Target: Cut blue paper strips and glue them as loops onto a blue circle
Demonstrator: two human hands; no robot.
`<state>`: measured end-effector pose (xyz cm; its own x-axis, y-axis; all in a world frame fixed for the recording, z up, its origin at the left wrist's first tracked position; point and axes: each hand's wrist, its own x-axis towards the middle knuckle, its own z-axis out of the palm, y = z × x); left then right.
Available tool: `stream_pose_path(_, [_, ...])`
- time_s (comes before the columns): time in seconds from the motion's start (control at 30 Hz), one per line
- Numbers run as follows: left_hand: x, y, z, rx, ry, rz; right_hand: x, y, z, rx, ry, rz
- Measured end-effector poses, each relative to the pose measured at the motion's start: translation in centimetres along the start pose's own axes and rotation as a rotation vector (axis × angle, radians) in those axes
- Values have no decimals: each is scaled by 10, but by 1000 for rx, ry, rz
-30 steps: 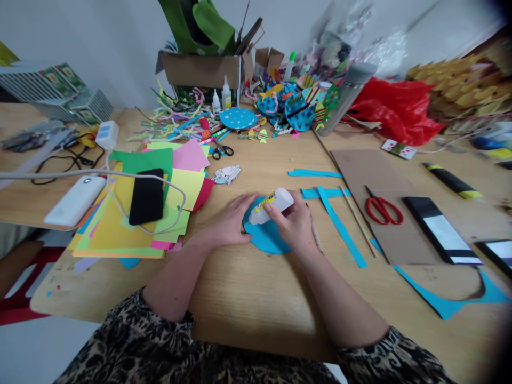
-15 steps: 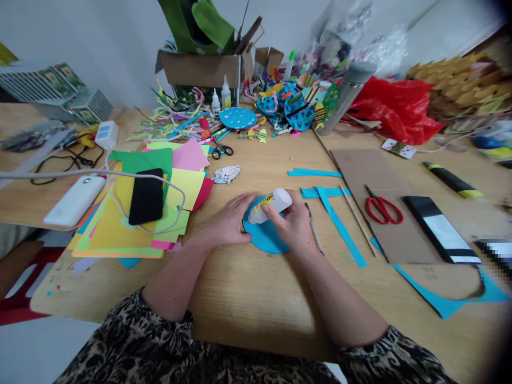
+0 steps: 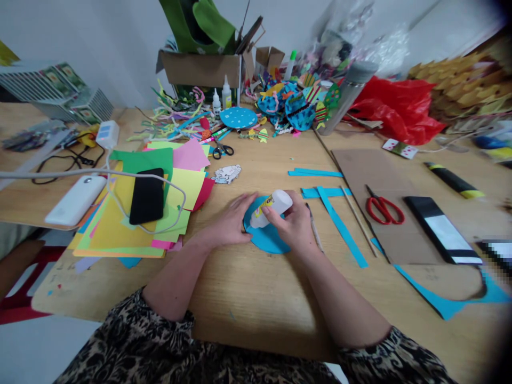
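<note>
My right hand point(image 3: 296, 224) is wrapped round a white glue bottle point(image 3: 270, 208) with a yellow label. The bottle is tilted, its nozzle pointing down and left at the rim of a round blue paper disc point(image 3: 268, 240). At the disc's left edge, my left hand point(image 3: 232, 221) grips it between thumb and fingers, the fingertips partly out of sight behind it. A pen point(image 3: 315, 226) lies just right of my right hand. Blue paper strips point(image 3: 342, 226) and a thin wooden stick point(image 3: 359, 221) are further right.
To the left, a black phone point(image 3: 146, 197) lies on coloured paper sheets point(image 3: 108, 224), with a white cable across them. Red-handled scissors point(image 3: 384, 209) rest on brown cardboard point(image 3: 360, 165) at the right. Craft pieces point(image 3: 296, 106) and a tall bottle point(image 3: 348, 98) crowd the back.
The glue bottle's nozzle has shifted very slightly down and right along the disc's rim. My left hand stays in place on the disc.
</note>
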<state>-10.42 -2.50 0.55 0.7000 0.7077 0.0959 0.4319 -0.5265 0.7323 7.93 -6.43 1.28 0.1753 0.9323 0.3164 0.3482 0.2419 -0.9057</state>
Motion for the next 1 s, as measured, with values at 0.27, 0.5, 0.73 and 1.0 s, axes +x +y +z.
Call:
stream_pose_path(0.27, [0,0,0,8,8,11,0,0,-1,9,-8,-7])
stream_pose_path(0.5, [0,0,0,0,4,16,-1,0,0,38,-7,-4])
stream_pose_path(0.73, [0,-2,1,8,11,23,0,-2,-1,29,-10,-8])
stream_pose_path(1.0, [-1,-4,1,24,3,25,0,-1,-1,28,-15,-27])
